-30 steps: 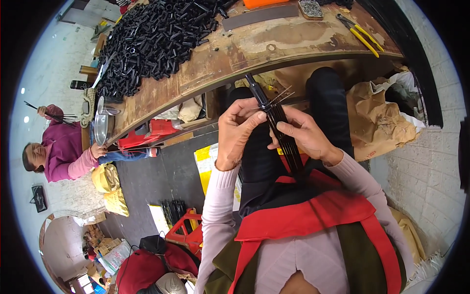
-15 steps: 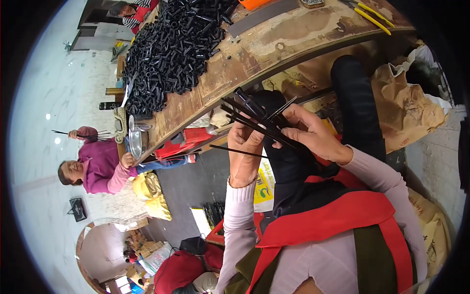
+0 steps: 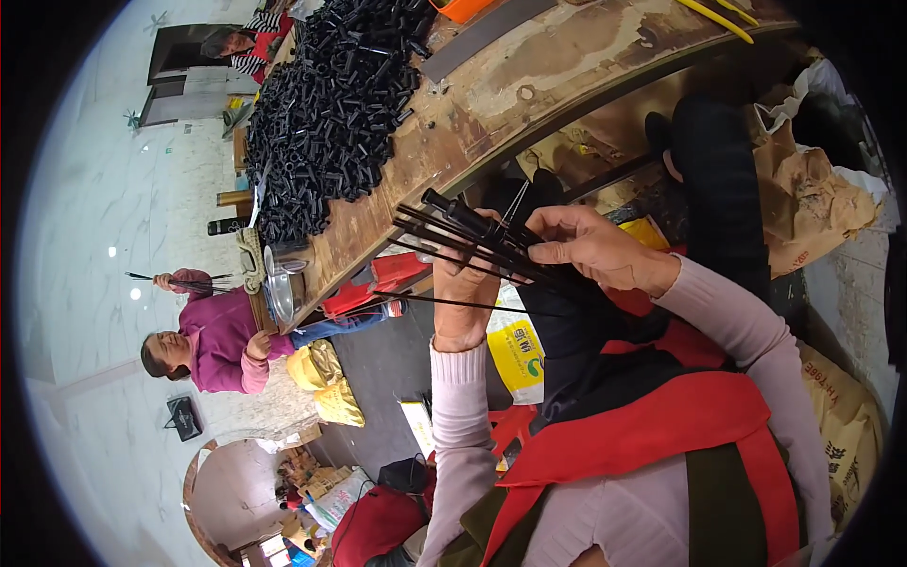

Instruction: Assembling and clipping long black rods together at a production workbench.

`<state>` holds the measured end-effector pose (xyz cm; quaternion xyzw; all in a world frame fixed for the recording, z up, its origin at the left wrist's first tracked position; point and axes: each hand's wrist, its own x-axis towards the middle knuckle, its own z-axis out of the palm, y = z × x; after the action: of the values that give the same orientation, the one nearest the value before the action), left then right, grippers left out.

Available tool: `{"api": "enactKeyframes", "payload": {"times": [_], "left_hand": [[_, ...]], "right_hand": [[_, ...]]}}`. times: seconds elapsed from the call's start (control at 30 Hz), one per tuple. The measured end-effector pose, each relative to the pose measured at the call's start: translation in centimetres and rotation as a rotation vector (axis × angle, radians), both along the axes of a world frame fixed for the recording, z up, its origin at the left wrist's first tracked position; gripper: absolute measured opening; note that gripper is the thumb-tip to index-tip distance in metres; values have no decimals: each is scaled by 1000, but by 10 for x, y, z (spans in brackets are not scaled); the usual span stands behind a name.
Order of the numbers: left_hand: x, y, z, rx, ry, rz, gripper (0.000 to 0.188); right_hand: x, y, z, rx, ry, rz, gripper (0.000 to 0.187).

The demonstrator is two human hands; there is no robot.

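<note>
In front of my lap I hold a bundle of thin black rods (image 3: 436,227) that fan out from a black tubular plastic piece (image 3: 446,203). My left hand (image 3: 463,307) is wrapped around the bundle from below, its fingers partly hidden by the rods. My right hand (image 3: 600,250) is closed, thumb and fingers pinching the rods near the tube's inner end. A thin shiny metal wire or rib (image 3: 516,200) sticks up beside the right fingers. One rod hangs apart, crossing below my left hand's fingers.
A large heap of small black tubular pieces (image 3: 331,113) covers part of the worn wooden table (image 3: 567,52). Yellow-handled pliers or cutters (image 3: 716,19) and a clear bowl (image 3: 281,288) lie along it. Across stands a co-worker in purple (image 3: 222,331) holding thin rods. A torn paper sack (image 3: 812,203) sits right.
The view has shifted slightly. My hands remain on the bundle, and the rods are more spread out, with the tubular piece tilted further left.
</note>
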<state>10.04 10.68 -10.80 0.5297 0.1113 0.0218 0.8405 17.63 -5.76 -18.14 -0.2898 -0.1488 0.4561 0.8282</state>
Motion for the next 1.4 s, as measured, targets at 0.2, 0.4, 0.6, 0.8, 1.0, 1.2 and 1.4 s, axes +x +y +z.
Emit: {"api": "enactKeyframes", "payload": {"times": [0.2, 0.4, 0.6, 0.8, 1.0, 1.2, 1.4], "left_hand": [[7, 5, -3, -9, 46, -17, 52], [14, 24, -14, 95, 86, -162, 45], [18, 30, -28, -9, -1, -310, 41], [18, -8, -59, -377, 102, 130, 26], [-7, -50, 13, 503, -106, 213, 25], [-17, -47, 22, 409, -90, 323, 22], [-17, -46, 17, 392, -149, 292, 24]], "right_hand": [[11, -2, -2, 37, 184, 114, 14], [19, -6, -4, 55, 342, 210, 15], [9, -3, -3, 95, 371, 274, 15], [-5, 0, 5, 64, 273, -169, 8], [-25, 5, 16, -5, 95, -370, 11], [-44, 10, 25, -12, -20, -349, 13], [-33, 8, 19, 55, 75, -307, 21]]}}
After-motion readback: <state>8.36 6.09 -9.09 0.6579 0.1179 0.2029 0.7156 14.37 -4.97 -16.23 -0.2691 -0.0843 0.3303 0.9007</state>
